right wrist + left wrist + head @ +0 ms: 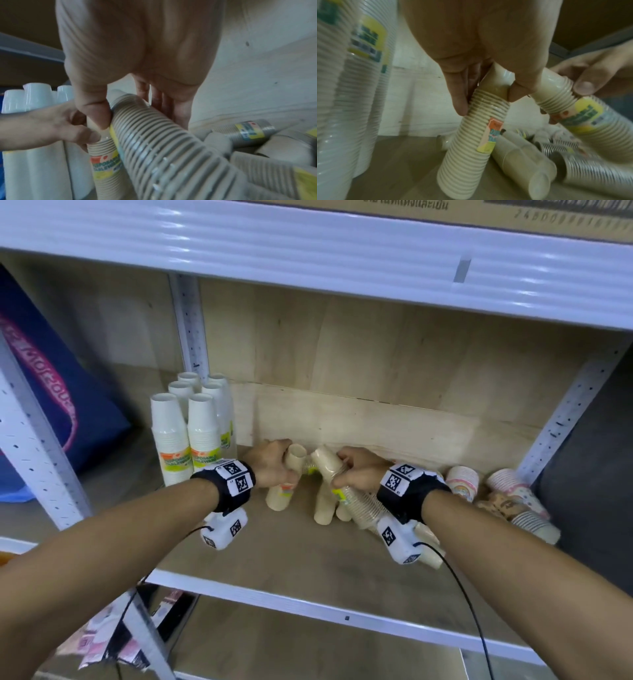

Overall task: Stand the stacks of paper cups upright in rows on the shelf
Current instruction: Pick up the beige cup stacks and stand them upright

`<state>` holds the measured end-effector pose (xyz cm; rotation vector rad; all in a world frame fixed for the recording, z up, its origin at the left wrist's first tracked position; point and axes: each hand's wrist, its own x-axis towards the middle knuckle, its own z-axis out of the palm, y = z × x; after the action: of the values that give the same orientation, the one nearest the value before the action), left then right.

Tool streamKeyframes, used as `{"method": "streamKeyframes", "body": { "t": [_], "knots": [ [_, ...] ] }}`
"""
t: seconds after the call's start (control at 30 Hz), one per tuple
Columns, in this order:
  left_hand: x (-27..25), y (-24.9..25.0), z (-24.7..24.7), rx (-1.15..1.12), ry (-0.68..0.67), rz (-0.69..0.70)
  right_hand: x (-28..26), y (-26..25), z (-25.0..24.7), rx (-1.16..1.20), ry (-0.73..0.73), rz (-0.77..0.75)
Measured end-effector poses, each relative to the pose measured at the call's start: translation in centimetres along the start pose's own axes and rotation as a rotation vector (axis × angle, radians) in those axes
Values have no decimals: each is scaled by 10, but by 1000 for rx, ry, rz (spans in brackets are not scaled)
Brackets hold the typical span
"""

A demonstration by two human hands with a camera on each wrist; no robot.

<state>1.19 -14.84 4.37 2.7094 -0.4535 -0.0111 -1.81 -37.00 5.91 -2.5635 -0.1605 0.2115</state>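
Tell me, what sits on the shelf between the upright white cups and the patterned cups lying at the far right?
In the head view, beige cup stacks, some lying there, and both hands: left hand and right hand each grip one.

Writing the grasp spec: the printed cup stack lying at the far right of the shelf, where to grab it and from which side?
Wrap the printed cup stack around its ribbed middle, coming from above and the front. It lies on its side atop other stacks, close to the right upright, so the ends look awkward to reach.

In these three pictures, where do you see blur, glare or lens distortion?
Head view: the white shelf edge curves from the wide lens and shows glare. Left wrist view: the white cup stacks at left are blurred. Right wrist view: the beige cup stack in the right hand is soft and grainy.
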Motion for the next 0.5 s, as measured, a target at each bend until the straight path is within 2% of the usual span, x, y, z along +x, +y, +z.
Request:
{"method": "streamKeyframes", "body": {
  "t": [0.13,0.23,0.5],
  "knots": [
    [8,-4,-14,-148,81,-109,22,-23,-3,82,83,-16],
    [13,-7,-21,-162,113,-193,36,-36,3,112,133,-47],
    [17,-12,-16,-119,67,-294,63,-42,37,213,106,-62]
  ]
}}
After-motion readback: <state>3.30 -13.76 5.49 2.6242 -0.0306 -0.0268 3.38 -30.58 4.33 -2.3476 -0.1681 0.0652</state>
